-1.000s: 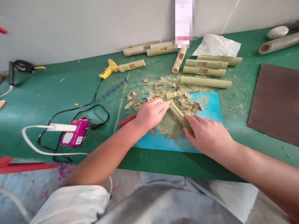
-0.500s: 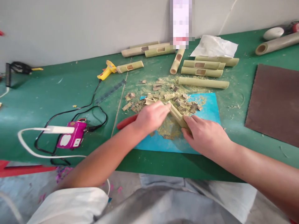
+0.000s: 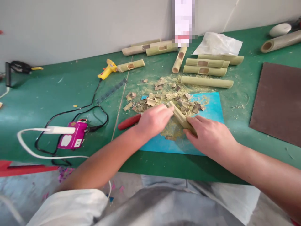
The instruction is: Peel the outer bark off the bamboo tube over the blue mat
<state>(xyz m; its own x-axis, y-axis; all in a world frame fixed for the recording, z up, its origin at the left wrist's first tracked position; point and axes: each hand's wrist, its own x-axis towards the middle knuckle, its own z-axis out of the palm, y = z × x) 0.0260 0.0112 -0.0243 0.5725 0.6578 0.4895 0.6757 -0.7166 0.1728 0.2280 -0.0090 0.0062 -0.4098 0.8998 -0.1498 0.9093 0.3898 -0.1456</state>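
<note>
A pale bamboo tube lies slanted between my hands, over a blue sheet. My right hand is wrapped around its lower end, thumb beneath. At the upper end, my left hand is closed, its fingertips against the tube's left side; whether it also holds something small is hidden. A red handle lies by the left wrist, its other end out of sight under the hand. Bamboo chips and shavings are heaped around the tube's far end.
Several bamboo tubes with cut openings lie toward the wall. At the left are a yellow glue gun, a clear ruler, and a magenta power adapter with cables. A brown mat lies at right, below a thick tube.
The view has shifted slightly. My left hand has moved a little along with the tube's end, and more of the red handle shows. Both hands keep their places on the tube.
</note>
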